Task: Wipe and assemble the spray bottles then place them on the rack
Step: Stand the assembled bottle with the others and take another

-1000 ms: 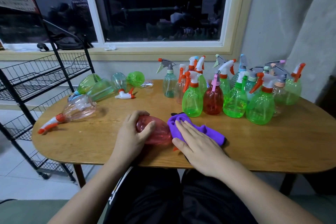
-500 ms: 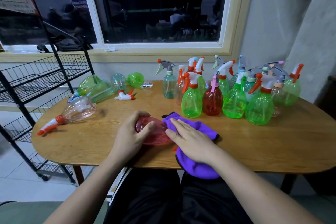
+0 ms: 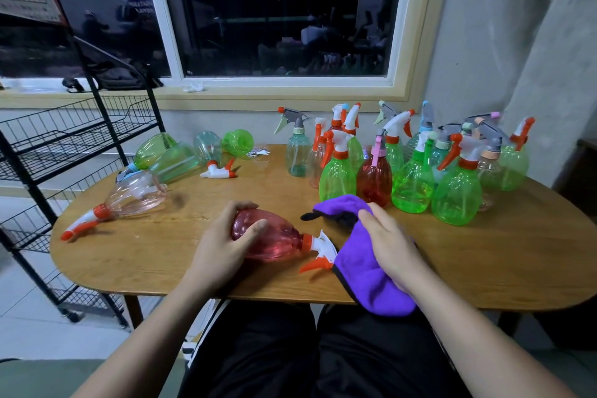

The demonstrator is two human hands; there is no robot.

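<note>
At the near edge of the surface (image 3: 484, 255): clasping with the left grip (image 3: 226, 245) the red spray bottle (image 3: 274, 241), laid on its side, nozzle pointing right. Clutching with the right grip (image 3: 391, 245) a purple cloth (image 3: 365, 275), bunched just beside the nozzle and draped over the edge. Behind, crowded upright bottles (image 3: 413, 178); lying bottles (image 3: 168, 155) to the left. Beyond, black wire rack (image 3: 64, 139), dark window (image 3: 274, 16).

Counted: one bench (image 3: 484, 262), one wire rack (image 3: 32, 152), one purple cloth (image 3: 365, 265). Lying on their sides, six: one red bottle (image 3: 271, 237), one clear pink bottle (image 3: 139, 192), one teal bottle (image 3: 206, 147), three green bottles (image 3: 237, 140). The upright bottles (image 3: 337, 181) number roughly twelve; overlap prevents an exact tally.
</note>
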